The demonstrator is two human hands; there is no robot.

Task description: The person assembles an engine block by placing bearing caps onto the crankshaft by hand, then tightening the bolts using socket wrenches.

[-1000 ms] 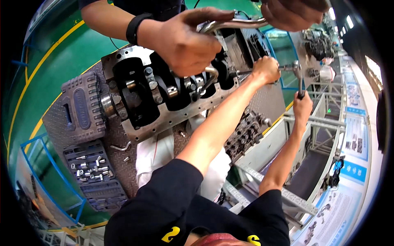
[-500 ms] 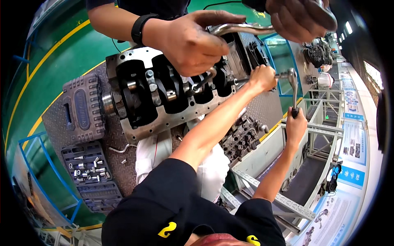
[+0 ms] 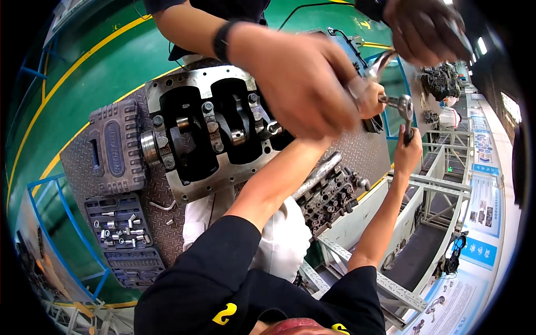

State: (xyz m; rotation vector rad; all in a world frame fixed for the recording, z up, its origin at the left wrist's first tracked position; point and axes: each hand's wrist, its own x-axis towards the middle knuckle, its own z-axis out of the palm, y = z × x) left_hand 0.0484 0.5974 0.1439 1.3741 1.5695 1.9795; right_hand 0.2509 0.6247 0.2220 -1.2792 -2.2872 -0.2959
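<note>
My right hand (image 3: 409,149) is closed around the handle of a ratchet wrench (image 3: 408,118) on the right. Beside its head, my left hand (image 3: 371,100) is wrapped round the extension bar (image 3: 389,100) joined to it. A co-worker's blurred hand (image 3: 307,84) hangs over my left forearm and hides part of that hand. The co-worker's other, darkened hand (image 3: 427,30) is at the upper right, by a curved metal wrench handle (image 3: 381,66). Left of my hands lies an engine block (image 3: 223,170) with its crankshaft (image 3: 237,135) and bolted bearing caps showing; its right end is hidden.
On the patterned metal bench top (image 3: 162,195) stand a closed grey tool case (image 3: 114,148) and an open socket set (image 3: 120,226). A cylinder head (image 3: 329,201) and a silver pipe (image 3: 321,174) lie near my left forearm. A metal frame (image 3: 385,282) runs along the right.
The co-worker's nearer hand has swept right and lower, across my left forearm. The curved wrench has swung to a steeper angle. My hands with the ratchet appear slightly farther right.
</note>
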